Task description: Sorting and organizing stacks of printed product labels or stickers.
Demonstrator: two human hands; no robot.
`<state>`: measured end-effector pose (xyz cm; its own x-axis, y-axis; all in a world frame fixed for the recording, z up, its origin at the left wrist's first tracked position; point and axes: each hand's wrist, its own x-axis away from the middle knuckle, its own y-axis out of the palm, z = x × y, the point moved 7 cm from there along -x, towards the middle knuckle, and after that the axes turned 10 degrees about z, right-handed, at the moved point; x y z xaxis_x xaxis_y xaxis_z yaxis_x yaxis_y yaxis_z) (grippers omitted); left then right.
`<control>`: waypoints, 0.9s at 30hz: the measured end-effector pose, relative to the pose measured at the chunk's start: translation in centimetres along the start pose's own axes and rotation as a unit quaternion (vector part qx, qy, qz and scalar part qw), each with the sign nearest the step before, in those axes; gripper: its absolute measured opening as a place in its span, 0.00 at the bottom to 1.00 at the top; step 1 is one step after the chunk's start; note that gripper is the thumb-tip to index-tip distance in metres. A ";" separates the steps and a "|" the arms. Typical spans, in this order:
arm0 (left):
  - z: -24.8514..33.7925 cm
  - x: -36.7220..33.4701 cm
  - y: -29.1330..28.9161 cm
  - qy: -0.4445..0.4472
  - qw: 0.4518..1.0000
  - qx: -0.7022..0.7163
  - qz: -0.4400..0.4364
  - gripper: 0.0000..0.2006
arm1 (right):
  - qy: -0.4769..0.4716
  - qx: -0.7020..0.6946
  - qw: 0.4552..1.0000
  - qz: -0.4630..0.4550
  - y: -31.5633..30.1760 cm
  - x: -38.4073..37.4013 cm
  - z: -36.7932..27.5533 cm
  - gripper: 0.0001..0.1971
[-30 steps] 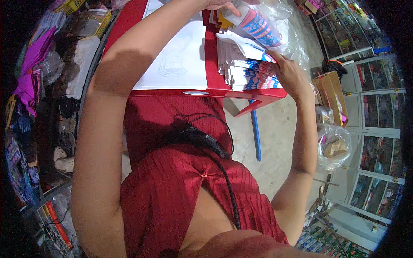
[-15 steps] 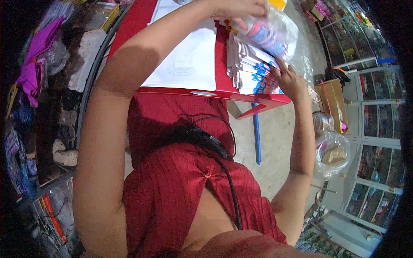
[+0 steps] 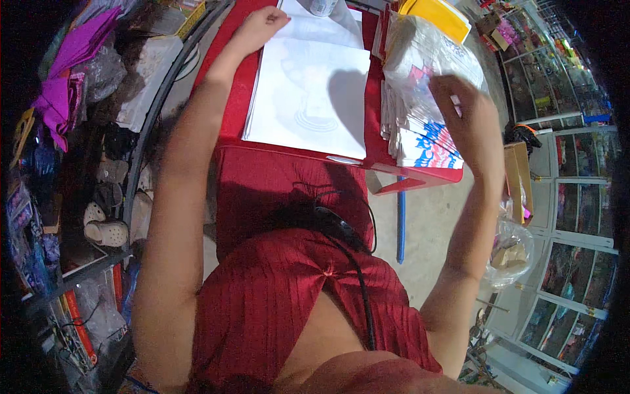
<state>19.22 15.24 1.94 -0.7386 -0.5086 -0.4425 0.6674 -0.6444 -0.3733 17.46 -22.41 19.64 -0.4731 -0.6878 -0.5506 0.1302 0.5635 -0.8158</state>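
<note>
At the left edge of the red table, my left hand hovers beside a stack of white paper sheets, its fingers curled and nothing visible in them. Faint line drawings show on the sheets. My right hand is bent over a clear plastic bag on the table's right side, fingers closed at its crumpled film; their tips are partly hidden. Beneath the bag lies a pile of white paper pieces printed in blue and pink. A whitish round container stands on the sheets at the far edge.
Yellow packs lie behind the bag. Left of the table, a dark-framed rack holds purple bags and pale clogs. On the right are glass-fronted cabinets, a cardboard box and a plastic bag on the floor.
My left hand has let go of the pink and blue item in plastic and moved left across the sheets. My right hand has shifted from the pile's edge onto the plastic bag.
</note>
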 end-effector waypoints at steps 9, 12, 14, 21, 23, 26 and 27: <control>-0.7 0.2 0.9 0.096 0.994 -0.052 0.002 0.25 | 0.125 -0.002 0.992 0.010 22.3 -18.1 8.6 0.42; -0.9 -0.3 1.0 0.032 0.999 -0.015 0.001 0.25 | 0.134 0.056 0.988 0.055 26.7 -20.1 11.9 0.33; -1.4 -1.0 1.2 -0.022 0.999 0.012 -0.019 0.23 | 0.136 -0.171 0.976 -0.010 29.5 -20.7 12.6 0.39; -2.2 -0.7 1.4 0.008 1.000 -0.010 0.002 0.18 | 0.159 -0.227 0.960 0.044 31.3 -19.9 12.1 0.37; -2.0 -0.5 1.3 0.043 0.997 -0.057 0.029 0.18 | 0.157 -0.300 0.939 0.064 31.1 -19.6 12.0 0.29; -2.4 -0.2 1.4 0.019 0.997 -0.070 0.036 0.27 | 0.131 -0.417 0.897 0.060 30.2 -19.7 11.9 0.24; -2.4 -0.2 1.4 0.019 0.997 -0.062 0.041 0.30 | 0.128 -0.466 0.874 0.052 29.7 -19.7 11.9 0.24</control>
<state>20.52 15.76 -0.46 -0.6790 -0.5325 -0.5054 0.7332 -0.5255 -0.4315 41.02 2.46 4.13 -0.6963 -0.5524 -0.4583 -0.5247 0.8274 -0.2001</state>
